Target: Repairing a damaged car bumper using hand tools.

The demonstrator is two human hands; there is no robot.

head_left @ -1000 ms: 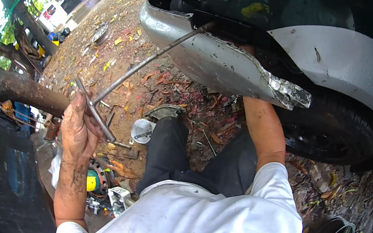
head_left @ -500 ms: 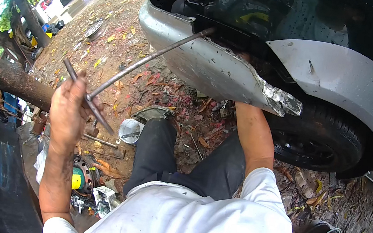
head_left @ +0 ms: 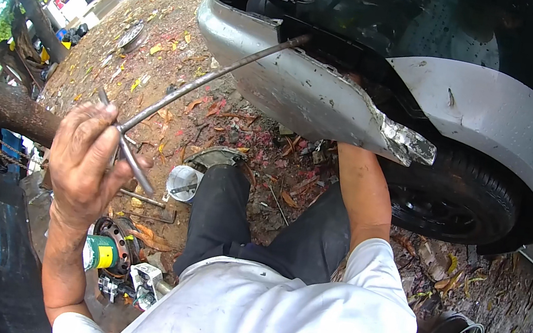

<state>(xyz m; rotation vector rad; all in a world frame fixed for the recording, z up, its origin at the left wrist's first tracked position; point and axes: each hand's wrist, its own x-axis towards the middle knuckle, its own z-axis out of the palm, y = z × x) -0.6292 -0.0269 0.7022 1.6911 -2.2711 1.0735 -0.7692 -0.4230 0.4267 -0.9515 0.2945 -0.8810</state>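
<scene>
My left hand [head_left: 87, 158] is closed round the crossbar of a long steel T-handle wrench [head_left: 214, 76], its thumb lying along the bar. The shaft slants up to the right, and its far end meets the dark gap behind the top edge of a silver car bumper [head_left: 290, 91]. That bumper hangs loose, its right end torn and jagged. From below, my right forearm [head_left: 366, 187] reaches up behind it. The bumper hides most of my right hand, so its fingers cannot be made out.
A wheel with a black tire [head_left: 453, 193] sits under the silver fender [head_left: 492, 110]. By my left knee is a white bucket [head_left: 184, 183]. A green can [head_left: 99, 253], a rusty disc [head_left: 126, 245] and metal parts lie at lower left. A tree trunk [head_left: 9, 108] crosses at left.
My left hand has shifted left and down, and its grip on the crossbar has changed. The crossbar has turned and tilted slightly. My right arm stays behind the bumper.
</scene>
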